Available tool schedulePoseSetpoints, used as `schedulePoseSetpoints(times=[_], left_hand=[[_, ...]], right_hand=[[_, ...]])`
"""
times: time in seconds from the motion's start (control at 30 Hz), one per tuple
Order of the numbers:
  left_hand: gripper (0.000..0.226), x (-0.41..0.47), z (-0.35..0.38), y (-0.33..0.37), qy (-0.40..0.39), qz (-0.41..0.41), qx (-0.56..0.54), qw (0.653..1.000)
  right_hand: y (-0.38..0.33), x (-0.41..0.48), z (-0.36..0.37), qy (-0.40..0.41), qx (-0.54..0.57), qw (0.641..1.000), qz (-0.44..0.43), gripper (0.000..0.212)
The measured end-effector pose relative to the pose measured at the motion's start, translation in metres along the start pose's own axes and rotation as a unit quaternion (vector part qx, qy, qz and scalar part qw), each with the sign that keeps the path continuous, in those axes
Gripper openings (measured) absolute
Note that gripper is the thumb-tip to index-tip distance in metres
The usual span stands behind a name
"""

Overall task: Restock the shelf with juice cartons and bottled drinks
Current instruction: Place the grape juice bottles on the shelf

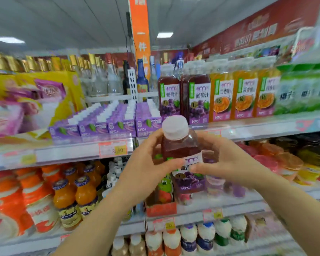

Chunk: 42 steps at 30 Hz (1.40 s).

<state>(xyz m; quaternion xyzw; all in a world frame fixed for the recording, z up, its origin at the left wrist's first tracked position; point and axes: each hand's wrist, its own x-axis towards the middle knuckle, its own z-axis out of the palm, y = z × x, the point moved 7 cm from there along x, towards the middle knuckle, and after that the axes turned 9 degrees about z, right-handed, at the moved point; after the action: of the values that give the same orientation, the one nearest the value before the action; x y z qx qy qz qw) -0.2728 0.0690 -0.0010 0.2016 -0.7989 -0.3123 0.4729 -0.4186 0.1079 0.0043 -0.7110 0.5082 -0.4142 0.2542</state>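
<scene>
Shop aisle under a pale panelled ceiling with lit panels; orange hanging banner [139,34] at 12 o'clock, red signboard [262,28] running off toward 2 o'clock. Tiered white shelf [248,127] with price tags along its front edges, one yellow tag [112,149] reading 2.50.

Held up at centre, in front of the shelf edge: grape juice bottle [182,145], upright with a slight tilt, white cap on, purple label facing the camera. Left hand [146,163] wrapped round its 9 o'clock side, right hand [227,159] clasping it from 3 o'clock, fingertips of both meeting across the label.

Just beyond, at 12 o'clock, two matching grape bottles [185,97] standing on the shelf; orange passion-fruit bottles [242,95] beside them at 2 o'clock, green bottles [303,91] further right. Purple juice cartons [107,122] in rows at 10 o'clock, yellow boxes [35,93] at 9 o'clock. Orange drink bottles [76,193] one tier down at 7 o'clock.

Edges of the view heavily smeared; most labels there unreadable. Lower half of the held bottle's label blurred, its base lost against goods behind. Bottom tier cut off by the frame.
</scene>
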Motion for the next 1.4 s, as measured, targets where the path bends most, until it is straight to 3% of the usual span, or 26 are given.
schedulePoseSetpoints(times=[0.2,0.33,0.6,0.77,0.93,1.0,1.23,1.4], left_hand=[[0.066,0.058,-0.029,0.043,0.046,0.099,0.044,0.993],[0.063,0.093,-0.042,0.057,0.051,0.125,0.065,0.989],[0.060,0.142,-0.049,0.033,0.030,0.102,0.085,0.991],[0.062,0.158,-0.045,0.005,0.001,0.072,0.089,0.993],[0.069,0.165,-0.041,-0.023,-0.009,0.034,0.104,0.994],[0.056,0.168,-0.042,-0.027,0.002,0.023,0.107,0.994],[0.016,0.181,-0.058,-0.017,0.007,0.038,0.148,0.988],[0.008,0.218,-0.081,-0.017,0.042,0.014,0.114,0.993]], right_hand=[[-0.073,0.035,-0.047,0.082,-0.166,0.971,-0.149,0.093],[-0.099,0.058,-0.065,0.120,-0.282,0.930,-0.204,0.104],[-0.090,0.105,-0.081,0.127,-0.351,0.906,-0.200,0.103],[-0.071,0.126,-0.083,0.127,-0.383,0.903,-0.150,0.099],[-0.069,0.134,-0.086,0.176,-0.500,0.836,-0.142,0.096],[-0.070,0.138,-0.088,0.195,-0.520,0.818,-0.149,0.091],[-0.061,0.148,-0.090,0.192,-0.490,0.840,-0.131,0.079],[-0.068,0.152,-0.089,0.192,-0.463,0.855,-0.134,0.072]])
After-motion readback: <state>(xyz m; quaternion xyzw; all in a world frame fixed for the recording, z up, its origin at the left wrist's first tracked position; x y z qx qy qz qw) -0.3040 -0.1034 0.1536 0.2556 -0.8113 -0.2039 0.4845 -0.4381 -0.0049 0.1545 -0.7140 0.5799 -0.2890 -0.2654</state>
